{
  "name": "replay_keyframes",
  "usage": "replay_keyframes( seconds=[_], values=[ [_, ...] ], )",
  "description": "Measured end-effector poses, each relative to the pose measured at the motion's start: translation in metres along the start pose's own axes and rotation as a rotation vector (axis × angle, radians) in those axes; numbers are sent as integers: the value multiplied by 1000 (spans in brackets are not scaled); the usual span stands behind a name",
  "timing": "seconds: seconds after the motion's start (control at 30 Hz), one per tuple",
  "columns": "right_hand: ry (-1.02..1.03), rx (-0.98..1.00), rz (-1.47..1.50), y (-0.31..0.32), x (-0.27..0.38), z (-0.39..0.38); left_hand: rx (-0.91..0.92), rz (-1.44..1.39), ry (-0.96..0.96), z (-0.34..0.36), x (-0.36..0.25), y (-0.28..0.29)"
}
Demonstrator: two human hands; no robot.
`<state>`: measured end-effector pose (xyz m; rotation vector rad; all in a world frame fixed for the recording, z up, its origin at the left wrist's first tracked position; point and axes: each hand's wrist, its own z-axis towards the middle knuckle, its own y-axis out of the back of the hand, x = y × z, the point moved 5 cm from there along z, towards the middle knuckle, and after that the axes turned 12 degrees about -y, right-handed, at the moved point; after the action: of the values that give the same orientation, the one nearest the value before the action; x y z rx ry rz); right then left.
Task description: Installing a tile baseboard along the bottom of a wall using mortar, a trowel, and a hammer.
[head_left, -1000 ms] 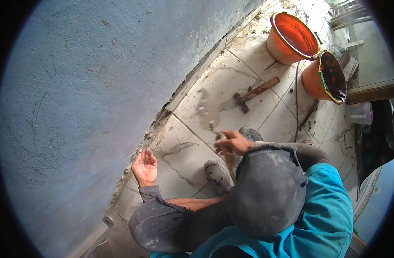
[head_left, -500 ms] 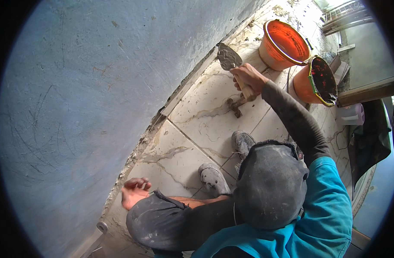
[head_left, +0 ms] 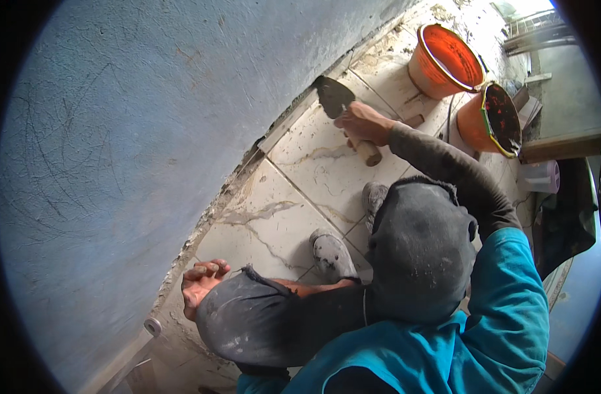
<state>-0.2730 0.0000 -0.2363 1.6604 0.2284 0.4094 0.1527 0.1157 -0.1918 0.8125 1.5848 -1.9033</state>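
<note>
My right hand (head_left: 366,123) is closed round the wooden handle of a trowel (head_left: 336,97). Dark grey wet-looking mortar covers its blade, and the tip reaches the rough gap at the foot of the blue wall (head_left: 129,131). A narrow strip of tile skirting (head_left: 290,121) runs along that gap. My left hand (head_left: 200,284) hangs beside my left knee, close to the wall base. Its fingers are loosely bent and apart, with nothing in them. Under my right forearm a short brown piece (head_left: 415,121) shows on the floor; the rest of it is hidden.
An orange bucket (head_left: 424,77) stands beyond my right hand. Beside it is a second orange bucket (head_left: 472,125) with a dark, smeared inside. A pale plastic container (head_left: 538,177) stands farther right. My shoes are on the marbled floor tiles (head_left: 274,223). At lower left lies a small roll (head_left: 153,326).
My right hand has carried the trowel left, bringing the blade tip to the wall gap. The hammer head seen earlier on the tiles is now hidden. My left hand's fingers have spread slightly.
</note>
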Motion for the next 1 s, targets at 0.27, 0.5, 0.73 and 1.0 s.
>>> replay_keyframes(
  seconds=[0.27,0.5,0.73,1.0],
  values=[
    [-446,219,587,-28,77,23,190,19,79,7,18,-14],
    [-489,297,626,2,128,14,315,151,201,21,50,-45],
    [-720,507,1112,4,93,-43,247,192,259,16,60,-35],
    [-510,138,594,-15,38,-3,152,99,435,3,93,-18]
  ],
)
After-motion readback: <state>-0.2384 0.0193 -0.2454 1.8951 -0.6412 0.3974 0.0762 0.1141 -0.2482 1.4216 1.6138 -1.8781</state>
